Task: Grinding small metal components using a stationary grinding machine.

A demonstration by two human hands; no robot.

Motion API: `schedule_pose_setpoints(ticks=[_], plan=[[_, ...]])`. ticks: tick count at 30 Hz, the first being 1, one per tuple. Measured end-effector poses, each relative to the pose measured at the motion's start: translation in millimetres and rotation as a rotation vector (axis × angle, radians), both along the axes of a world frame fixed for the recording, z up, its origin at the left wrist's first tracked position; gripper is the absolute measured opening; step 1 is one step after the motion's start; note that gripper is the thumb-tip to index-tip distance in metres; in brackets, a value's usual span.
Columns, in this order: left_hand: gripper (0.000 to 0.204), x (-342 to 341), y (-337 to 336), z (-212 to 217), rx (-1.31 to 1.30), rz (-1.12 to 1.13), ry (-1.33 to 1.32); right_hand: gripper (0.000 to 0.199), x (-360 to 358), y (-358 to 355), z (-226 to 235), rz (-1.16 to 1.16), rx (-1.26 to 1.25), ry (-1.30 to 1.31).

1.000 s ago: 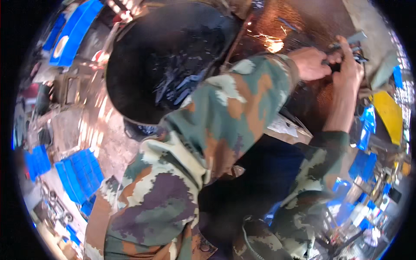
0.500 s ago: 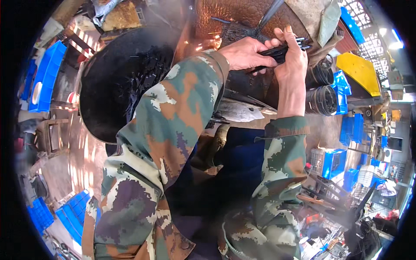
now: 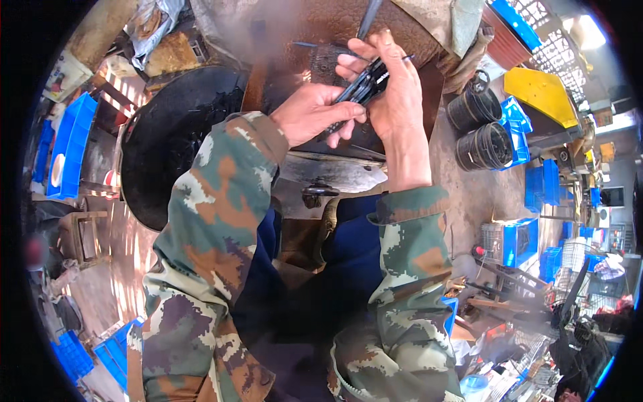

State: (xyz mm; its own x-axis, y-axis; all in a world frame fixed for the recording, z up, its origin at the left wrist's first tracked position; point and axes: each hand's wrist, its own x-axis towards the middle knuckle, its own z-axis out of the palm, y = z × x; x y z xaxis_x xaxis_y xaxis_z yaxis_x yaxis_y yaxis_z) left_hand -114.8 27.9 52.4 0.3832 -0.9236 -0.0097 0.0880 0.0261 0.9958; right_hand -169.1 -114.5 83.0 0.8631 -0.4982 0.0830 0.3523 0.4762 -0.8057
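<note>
A bundle of thin black rods (image 3: 367, 83) lies slantwise between my two hands, above a brown workbench surface (image 3: 315, 27). My left hand (image 3: 311, 112) is closed on the lower end, thumb along the rods. Against the palm of my right hand (image 3: 398, 94) rests the upper part, with the fingers curled round its far side. The exact kind of the rods cannot be made out. To the left stands a big round black basin (image 3: 157, 144), with dark slender pieces in it that are partly hidden by my left sleeve.
Two black buckets (image 3: 483, 146) stand at the right, beside a blue crate (image 3: 514, 127) and a yellow panel (image 3: 541, 97). Another blue crate (image 3: 72, 144) is at the far left. A dark bar (image 3: 368, 19) sticks up from the bench's far side.
Both hands have moved left and a little nearer with the rods. The bundle has turned steeper, and the view has shifted, showing more of the buckets.
</note>
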Motion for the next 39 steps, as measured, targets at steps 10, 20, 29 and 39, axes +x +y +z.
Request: schedule_pose_setpoints(ticks=[10, 20, 29, 39], plan=[[0.029, -3.7, -9.5, 6.7, -0.074, -0.127, 0.241, 0.041, -7.9, -16.3, 7.9, 0.038, -0.29, -0.186], [0.033, 1.8, -14.3, 2.8, -0.058, -0.031, 0.356, 0.043, -4.0, -17.2, -0.7, -0.061, -0.495, -0.031], [0.031, -1.8, -10.8, 5.3, -0.124, -0.074, 0.463, 0.052, 0.8, -18.3, -6.4, 0.018, -0.576, -0.003], [0.03, -14.9, -11.5, 14.5, -0.209, -0.02, 0.339, 0.063, -11.8, -7.4, 11.8, -0.001, -0.501, 0.0]])
